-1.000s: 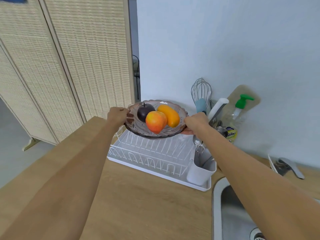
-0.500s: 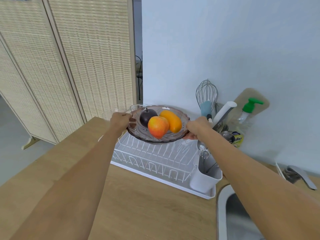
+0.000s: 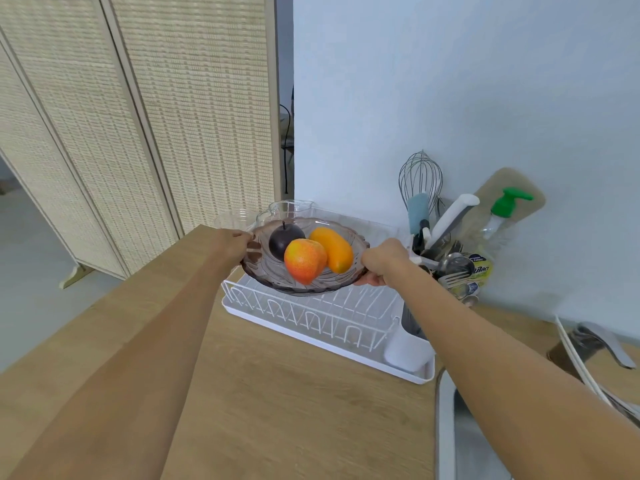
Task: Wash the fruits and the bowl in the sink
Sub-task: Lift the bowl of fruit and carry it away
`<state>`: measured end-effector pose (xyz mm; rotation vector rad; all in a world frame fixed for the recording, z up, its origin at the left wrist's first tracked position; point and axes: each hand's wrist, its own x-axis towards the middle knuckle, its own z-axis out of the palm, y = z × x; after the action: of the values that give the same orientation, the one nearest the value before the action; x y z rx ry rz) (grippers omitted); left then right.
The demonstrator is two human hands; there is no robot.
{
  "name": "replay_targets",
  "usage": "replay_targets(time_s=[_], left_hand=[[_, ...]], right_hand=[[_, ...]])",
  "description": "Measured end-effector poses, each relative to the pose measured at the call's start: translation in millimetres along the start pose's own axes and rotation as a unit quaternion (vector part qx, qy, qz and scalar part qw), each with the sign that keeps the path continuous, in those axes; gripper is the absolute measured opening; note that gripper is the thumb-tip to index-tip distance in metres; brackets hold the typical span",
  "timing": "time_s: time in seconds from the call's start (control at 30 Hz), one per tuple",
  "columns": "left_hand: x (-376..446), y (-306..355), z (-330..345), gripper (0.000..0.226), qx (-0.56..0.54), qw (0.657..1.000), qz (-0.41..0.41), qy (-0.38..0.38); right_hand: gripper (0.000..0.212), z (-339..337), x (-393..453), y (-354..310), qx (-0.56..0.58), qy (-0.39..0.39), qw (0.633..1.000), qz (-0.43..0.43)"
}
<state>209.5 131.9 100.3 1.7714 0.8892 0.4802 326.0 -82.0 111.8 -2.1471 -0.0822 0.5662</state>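
While the bowl (image 3: 304, 284) hangs in the air above the white dish rack (image 3: 322, 313), both hands grasp its rim: the left hand (image 3: 235, 242) pinches the left edge with curled fingers, and the right hand (image 3: 381, 261) is wrapped around the right edge, fingertips tucked beneath. Inside the tinted glass bowl lie three fruits, a dark plum (image 3: 285, 239) at the back, a red-orange apple (image 3: 304, 259) in front, and a yellow mango (image 3: 332, 249) to the right, all touching one another. The sink (image 3: 446, 427) shows only as a steel edge at the lower right, well apart from the bowl, with the tap handle (image 3: 606, 344) beyond it.

The step in hand appears to be carrying the loaded bowl to the sink. To do it well, the person should keep the rim level, since the dish is shallow and the round fruits would likely roll toward any low side. A two-handed hold on opposite edges suits the glass, which is probably slippery and heavy. The path rightward passes close to the utensil holder (image 3: 408, 344) with its whisk (image 3: 420, 178), and near the soap bottle (image 3: 491, 230), so the bowl should travel toward the person first, over the wooden surface (image 3: 277, 410), then down into the basin gently.
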Motion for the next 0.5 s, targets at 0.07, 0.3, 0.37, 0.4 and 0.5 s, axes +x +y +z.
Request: replay_targets(time_s=[0.07,0.3,0.37,0.4,0.5], left_hand=[[0.1,-3.9,-2.8,0.030,0.021,1.000,-0.003,-0.003],[10.2,-22.2,-18.1,0.028,0.095,0.995,0.005,0.013],[1.6,-16.0,-17.3,0.031,0.112,0.993,0.009,0.020],[-9.7,-7.4,-15.7,0.032,0.110,0.994,0.015,0.014],[-25.9,3.2,-6.5,0.034,0.097,0.995,0.025,0.006]], right_hand=[[0.012,2.9,-5.2,1.6,-0.003,0.001,1.000,0.000],[0.025,4.0,-10.4,7.6,0.007,0.026,1.000,-0.004],[0.029,3.5,-10.4,9.7,0.006,0.028,1.000,-0.004],[0.030,3.1,-10.8,10.7,0.005,0.029,1.000,-0.004],[0.030,2.0,-13.1,12.7,0.000,0.041,0.999,-0.001]])
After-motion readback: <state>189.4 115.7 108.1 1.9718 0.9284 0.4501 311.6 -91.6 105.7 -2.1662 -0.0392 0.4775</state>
